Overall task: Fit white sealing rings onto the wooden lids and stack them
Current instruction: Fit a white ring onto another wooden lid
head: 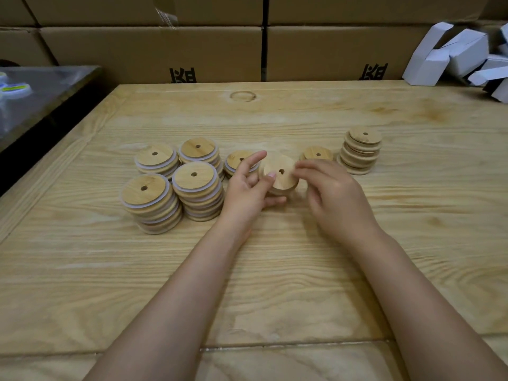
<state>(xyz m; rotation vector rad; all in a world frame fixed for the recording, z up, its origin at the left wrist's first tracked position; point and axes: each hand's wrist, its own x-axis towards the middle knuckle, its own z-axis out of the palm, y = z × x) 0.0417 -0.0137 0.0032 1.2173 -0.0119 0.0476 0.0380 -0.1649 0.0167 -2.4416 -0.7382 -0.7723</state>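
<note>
Nearest the camera, two bare forearms are reaching out from the near edge of the worktop (275,284) toward its middle. There the left hand (247,188) is gripping a wooden lid (279,174) between thumb and lower fingers, forefinger stretching past the rim, and holding it tilted just above the boards. The right hand (339,199) is curling its fingers (302,167) in against the lid's right rim, seemingly pinching it. Blur is hiding whether a white ring is sitting between them. By my judgement the fitting step is under way, and the next move is calling for the ring to be worked evenly around the rim before the lid is placed. Toward the left edge the ringed stacks (149,199) are standing close together. A single lid (317,154) and a bare stack (361,152) are waiting nearer the right edge. Beyond the far edge, cartons (154,50) are lining the wall, and white boxes (453,53) are lying at the far right corner.
</note>
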